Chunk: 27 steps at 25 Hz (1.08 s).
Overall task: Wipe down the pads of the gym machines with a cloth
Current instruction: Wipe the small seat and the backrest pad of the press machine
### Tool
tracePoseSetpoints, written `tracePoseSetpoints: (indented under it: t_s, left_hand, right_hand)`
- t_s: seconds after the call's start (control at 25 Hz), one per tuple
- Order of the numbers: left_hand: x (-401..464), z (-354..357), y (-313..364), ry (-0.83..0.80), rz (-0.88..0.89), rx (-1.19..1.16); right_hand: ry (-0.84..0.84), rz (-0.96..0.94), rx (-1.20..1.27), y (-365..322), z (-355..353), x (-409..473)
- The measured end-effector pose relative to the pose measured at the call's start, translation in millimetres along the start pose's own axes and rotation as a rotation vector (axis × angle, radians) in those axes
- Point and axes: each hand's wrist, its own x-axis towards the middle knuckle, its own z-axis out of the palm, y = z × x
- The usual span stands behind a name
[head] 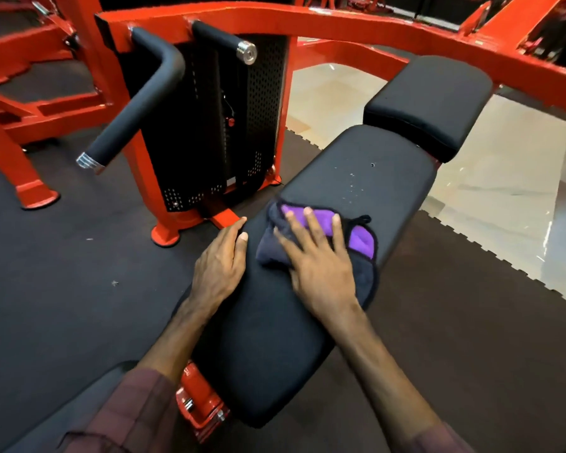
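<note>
- My right hand [321, 259] lies flat on the cloth [360, 240], fingers straight and spread, pressing it down onto the long black pad [275, 338].
- The cloth is purple with a dark side and a dark edge; it sits bunched on the long pad about midway along it, nearer the pad's right edge, and part of it shows past my fingers on both sides.
- My left hand [221, 266] rests on the left edge of the long pad, just beside the cloth but not touching it, fingers straight and together, holding nothing.
- Beyond the cloth, the far part of the long pad carries a scatter of small pale specks [355, 186].
- A second, shorter black pad [428, 99] stands just past the far end of the long pad, tilted up.
- Left of the long pad stands the red frame [307, 19] with a black perforated weight-stack cover [209, 125] and 2 black padded handles; the bent handle [138, 103] reaches out nearest, the straight handle [223, 39] ends in a silver cap.
- Under the long pad lies dark rubber flooring [62, 256]; to the pad's right it meets pale glossy tiles [504, 191] along a toothed edge.
- My dark red sleeves [134, 413] show at the near end of the long pad.
</note>
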Motion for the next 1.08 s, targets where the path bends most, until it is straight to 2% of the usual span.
tracePoseSetpoints:
  t_s: [0.04, 0.12, 0.2, 0.28, 0.32, 0.4, 0.48, 0.6, 0.64, 0.76, 0.8, 0.88, 0.96, 1.0, 1.08]
  left_hand:
    - [4.9, 0.3, 2.4, -0.008, 0.008, -0.005]
    - [11.2, 1.0, 7.5, -0.037, 0.032, -0.018]
    - [13.7, 2.4, 11.2, -0.039, 0.035, -0.008]
    - [13.4, 2.8, 15.1, -0.029, 0.022, 0.012]
    - [13.5, 3.4, 15.1, -0.03, 0.02, 0.022]
    - [16.6, 0.9, 10.9, -0.042, 0.033, 0.014]
    - [19.6, -3.7, 6.9, -0.076, 0.072, -0.02]
    - [28.9, -0.8, 12.0, -0.118, 0.1, -0.025]
    - [33.1, 1.1, 16.0, -0.124, 0.104, -0.018]
    - [45.3, 0.9, 25.0, -0.136, 0.125, -0.023]
    - [45.9, -0.5, 24.5, -0.144, 0.123, -0.037]
    - [44.3, -2.4, 24.2, -0.148, 0.108, -0.042]
    - [43.0, -1.2, 24.4, -0.155, 0.102, -0.028]
    - [43.3, -0.1, 24.3, -0.156, 0.106, -0.029]
    - [45.1, -0.8, 23.6, -0.151, 0.105, -0.033]
  right_hand:
    - [-0.011, -0.077, -0.014, 1.9, 0.6, -18.5]
    - [0.017, -0.071, -0.02, 24.9, -7.1, -40.4]
    - [0.08, 0.146, -0.031, 43.3, -13.9, -22.5]
    - [0.088, 0.376, -0.016, 27.3, -15.3, 5.6]
    - [0.072, 0.402, 0.0, 11.2, -12.9, 10.7]
    - [0.048, 0.327, 0.014, -11.7, -6.5, -4.6]
    - [0.066, 0.325, -0.004, -0.2, -10.2, -28.2]
    - [0.108, 0.548, -0.048, 28.1, -18.1, -3.4]
    - [0.1, 0.567, -0.05, 25.4, -17.8, 11.7]
    - [0.089, 0.347, -0.065, 9.0, -5.5, 7.6]
    - [0.092, 0.327, -0.084, 12.8, -2.1, -8.5]
    - [0.12, 0.42, -0.12, 32.9, -9.6, -19.6]
    - [0.132, 0.579, -0.12, 42.8, -14.0, 10.0]
    - [0.121, 0.584, -0.107, 40.3, -13.1, 30.5]
    - [0.087, 0.429, -0.085, 26.6, -5.4, 46.5]
